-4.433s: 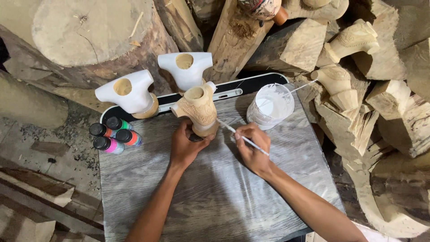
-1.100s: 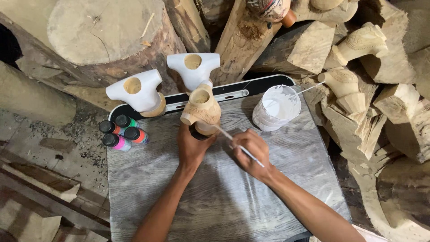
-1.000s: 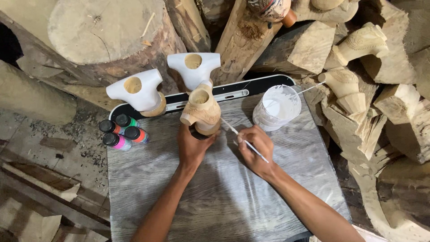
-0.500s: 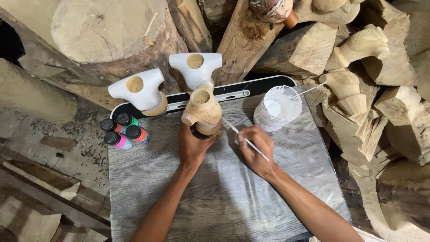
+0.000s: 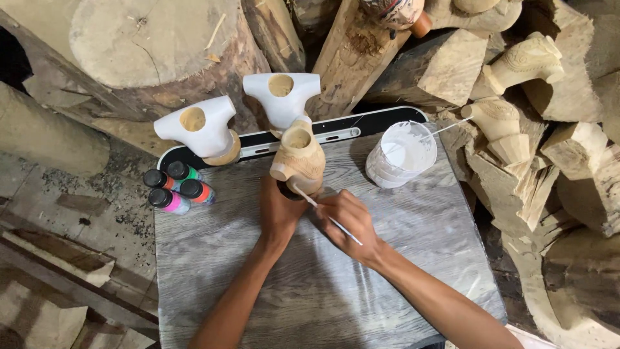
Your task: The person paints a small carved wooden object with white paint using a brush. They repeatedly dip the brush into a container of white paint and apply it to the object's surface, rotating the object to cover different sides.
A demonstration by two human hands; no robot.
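We see the left hand [image 5: 279,208] wrapped around the base of a bare carved wooden piece [image 5: 299,159] standing upright on the grey worktop [image 5: 310,291], near its far edge, in front of two white-coated pieces [image 5: 240,116]. The right hand [image 5: 347,220] pinches a thin brush [image 5: 325,216], its tip apparently touching the piece's lower side. A cup of white paint [image 5: 400,155] stands to the right, four small paint bottles [image 5: 175,187] to the left.

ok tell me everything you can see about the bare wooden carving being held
The unpainted carving is pale tan wood with a hollow round opening on top, a stubby knob on its side and carved surface lines. It stands upright on the grey board. The left hand grips its base; the right hand holds a thin brush against its lower side.
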